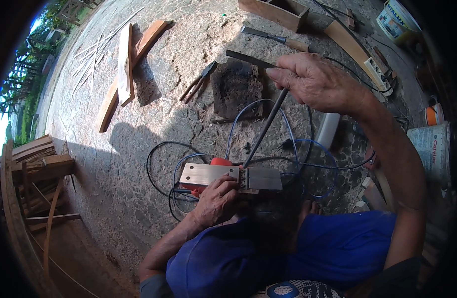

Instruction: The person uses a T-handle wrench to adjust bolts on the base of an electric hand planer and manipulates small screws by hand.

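Observation:
An electric planer (261,177) with a red body rests upside down near my lap, its silver sole upward. My left hand (218,196) is closed on it, fingers bent over the sole beside the cutter slot. My right hand (315,79) is raised, gripping a dark angled metal wrench (265,126); one arm points left, the other slants down to the planer's cutter slot. Blue and black cables loop around the planer. Beyond them lies a dark pitted block (236,89), with pliers (196,84) to its left and a wooden-handled chisel (273,38) above it.
Loose boards (124,64) and thin strips lie at upper left. A wood pile (45,166) fills the left edge. A wooden box (273,11), a bucket (398,20), a power strip (376,74) and a sack (429,149) stand or lie along the top and right. Greenery shows beyond the floor's left edge.

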The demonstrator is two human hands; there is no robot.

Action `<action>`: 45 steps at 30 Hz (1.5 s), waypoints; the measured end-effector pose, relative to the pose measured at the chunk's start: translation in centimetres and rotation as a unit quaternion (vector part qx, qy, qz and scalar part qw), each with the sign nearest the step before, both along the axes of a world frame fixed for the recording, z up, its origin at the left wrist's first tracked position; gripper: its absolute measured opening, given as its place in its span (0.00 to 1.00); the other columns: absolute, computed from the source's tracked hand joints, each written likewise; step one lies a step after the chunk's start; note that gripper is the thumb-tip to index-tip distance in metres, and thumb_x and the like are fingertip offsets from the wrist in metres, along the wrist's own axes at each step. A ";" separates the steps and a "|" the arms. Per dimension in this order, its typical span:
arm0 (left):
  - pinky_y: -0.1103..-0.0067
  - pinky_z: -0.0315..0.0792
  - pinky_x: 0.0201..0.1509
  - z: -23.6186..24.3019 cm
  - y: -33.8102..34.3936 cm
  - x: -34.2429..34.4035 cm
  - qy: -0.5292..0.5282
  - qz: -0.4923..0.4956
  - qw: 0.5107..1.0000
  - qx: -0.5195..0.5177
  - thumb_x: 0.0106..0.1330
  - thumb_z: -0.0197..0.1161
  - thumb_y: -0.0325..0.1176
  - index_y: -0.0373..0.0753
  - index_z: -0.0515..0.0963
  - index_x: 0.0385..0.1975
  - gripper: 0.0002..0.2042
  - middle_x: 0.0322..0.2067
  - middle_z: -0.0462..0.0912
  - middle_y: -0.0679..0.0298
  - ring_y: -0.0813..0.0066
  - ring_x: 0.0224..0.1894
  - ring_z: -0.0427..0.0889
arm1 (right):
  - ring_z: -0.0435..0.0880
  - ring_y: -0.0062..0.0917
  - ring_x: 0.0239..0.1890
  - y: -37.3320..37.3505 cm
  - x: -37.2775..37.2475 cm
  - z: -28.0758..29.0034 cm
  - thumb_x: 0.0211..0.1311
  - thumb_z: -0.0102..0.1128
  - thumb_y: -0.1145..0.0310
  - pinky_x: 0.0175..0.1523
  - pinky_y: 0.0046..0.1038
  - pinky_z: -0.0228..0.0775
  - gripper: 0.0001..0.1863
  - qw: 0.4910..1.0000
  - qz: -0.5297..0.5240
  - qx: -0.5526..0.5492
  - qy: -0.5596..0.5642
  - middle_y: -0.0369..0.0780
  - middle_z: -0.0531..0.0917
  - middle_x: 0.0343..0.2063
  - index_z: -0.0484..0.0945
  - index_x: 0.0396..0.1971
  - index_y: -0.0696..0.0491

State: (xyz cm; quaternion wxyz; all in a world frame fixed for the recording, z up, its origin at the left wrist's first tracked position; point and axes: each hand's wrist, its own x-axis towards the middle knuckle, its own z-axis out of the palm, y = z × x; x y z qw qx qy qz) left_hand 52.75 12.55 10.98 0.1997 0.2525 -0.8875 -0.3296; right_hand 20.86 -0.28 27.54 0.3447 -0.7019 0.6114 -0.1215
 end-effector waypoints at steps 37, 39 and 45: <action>0.76 0.78 0.49 2.1 -19.1 -12.3 0.648 0.107 0.631 0.413 0.80 0.53 0.43 0.36 0.77 0.48 0.15 0.41 0.85 0.58 0.72 0.43 0.85 | 0.90 0.38 0.30 -3.9 4.9 -5.0 0.72 0.55 0.52 0.37 0.41 0.85 0.18 0.955 0.059 -0.181 0.228 0.47 0.85 0.22 0.81 0.36 0.53; 0.74 0.79 0.41 1.9 -19.4 -12.2 0.643 0.165 0.637 0.393 0.82 0.46 0.44 0.36 0.76 0.40 0.18 0.35 0.85 0.56 0.70 0.35 0.85 | 0.90 0.37 0.29 -4.2 5.5 -5.1 0.70 0.57 0.54 0.36 0.41 0.85 0.16 0.951 0.068 -0.187 0.238 0.45 0.85 0.21 0.80 0.33 0.52; 0.74 0.80 0.40 2.8 -19.3 -11.7 0.631 0.210 0.667 0.337 0.82 0.46 0.42 0.36 0.76 0.36 0.18 0.32 0.85 0.55 0.70 0.32 0.85 | 0.89 0.34 0.25 -5.2 5.2 -6.4 0.67 0.61 0.54 0.32 0.37 0.83 0.14 0.936 0.098 -0.272 0.202 0.41 0.84 0.18 0.79 0.28 0.49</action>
